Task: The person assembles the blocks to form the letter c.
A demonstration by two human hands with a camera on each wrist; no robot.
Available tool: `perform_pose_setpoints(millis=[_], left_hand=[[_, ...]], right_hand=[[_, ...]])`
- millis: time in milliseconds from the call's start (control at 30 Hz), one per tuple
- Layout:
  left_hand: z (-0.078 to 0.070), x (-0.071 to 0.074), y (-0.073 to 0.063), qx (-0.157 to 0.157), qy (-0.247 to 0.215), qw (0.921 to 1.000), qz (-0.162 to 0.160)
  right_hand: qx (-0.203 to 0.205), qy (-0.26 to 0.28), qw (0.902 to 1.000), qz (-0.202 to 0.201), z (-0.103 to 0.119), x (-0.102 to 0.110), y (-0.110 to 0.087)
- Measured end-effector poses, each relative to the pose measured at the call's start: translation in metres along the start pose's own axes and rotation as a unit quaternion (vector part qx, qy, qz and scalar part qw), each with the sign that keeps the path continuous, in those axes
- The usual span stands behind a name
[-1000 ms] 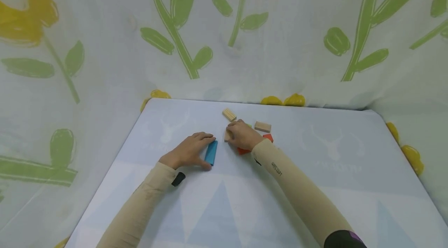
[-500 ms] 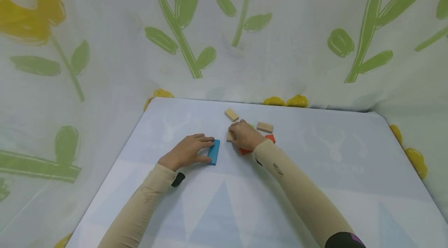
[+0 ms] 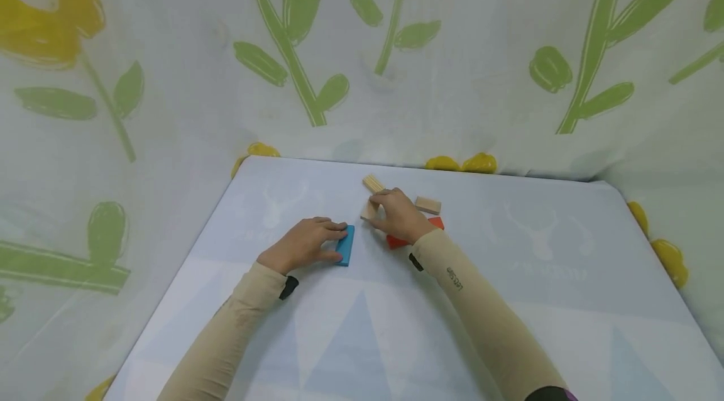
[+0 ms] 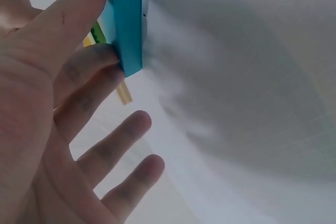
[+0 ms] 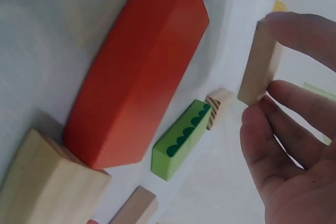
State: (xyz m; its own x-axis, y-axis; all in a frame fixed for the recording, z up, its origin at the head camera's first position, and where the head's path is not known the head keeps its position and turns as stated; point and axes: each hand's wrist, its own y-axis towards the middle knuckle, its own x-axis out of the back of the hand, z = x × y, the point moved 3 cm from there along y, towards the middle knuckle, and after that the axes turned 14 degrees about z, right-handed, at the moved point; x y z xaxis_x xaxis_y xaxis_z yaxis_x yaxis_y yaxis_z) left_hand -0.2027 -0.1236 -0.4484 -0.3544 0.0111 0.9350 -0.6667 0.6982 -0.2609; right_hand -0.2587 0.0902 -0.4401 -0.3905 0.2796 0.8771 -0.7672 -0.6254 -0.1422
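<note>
My left hand (image 3: 305,242) pinches the blue block (image 3: 346,246) between thumb and fingertips, at the left of the other blocks. In the left wrist view, thumb and two fingers touch the blue block (image 4: 128,24) while the other two fingers extend free. A small plain wooden block (image 5: 260,64) is pinched between the thumb and fingertips of my right hand (image 5: 299,145); it is tilted in the right wrist view. In the head view my right hand (image 3: 398,215) hovers among the blocks and partly hides the red block (image 3: 396,242).
Near the right hand lie a green block with dark scallops (image 5: 181,140), a striped wooden block (image 3: 372,183), a plain wooden block (image 3: 428,205) and another red piece (image 3: 436,222). A white patterned table (image 3: 537,288) meets a flowered cloth backdrop (image 3: 452,93).
My left thumb has come in against the blue block, gripping it. My right hand has turned and shifted slightly, and the wooden block in its fingers now shows more and is tilted.
</note>
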Motion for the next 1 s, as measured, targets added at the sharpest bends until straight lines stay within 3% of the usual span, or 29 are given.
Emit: perform_pose_setpoints(millis=[367,600,1000], left_hand=[[0.004,0.000,-0.001,0.003,-0.012,0.9998,0.016],[0.002,0.000,-0.001,0.001,-0.017,0.9997,0.020],[-0.002,0.002,0.000,-0.002,-0.010,0.9999,0.011]], right_hand=[[0.005,0.021,0.9990,-0.039,0.003,-0.002,0.001],[-0.023,0.042,0.9986,-0.021,0.006,-0.006,0.003],[-0.023,0.019,0.9995,-0.006,0.010,-0.011,0.015]])
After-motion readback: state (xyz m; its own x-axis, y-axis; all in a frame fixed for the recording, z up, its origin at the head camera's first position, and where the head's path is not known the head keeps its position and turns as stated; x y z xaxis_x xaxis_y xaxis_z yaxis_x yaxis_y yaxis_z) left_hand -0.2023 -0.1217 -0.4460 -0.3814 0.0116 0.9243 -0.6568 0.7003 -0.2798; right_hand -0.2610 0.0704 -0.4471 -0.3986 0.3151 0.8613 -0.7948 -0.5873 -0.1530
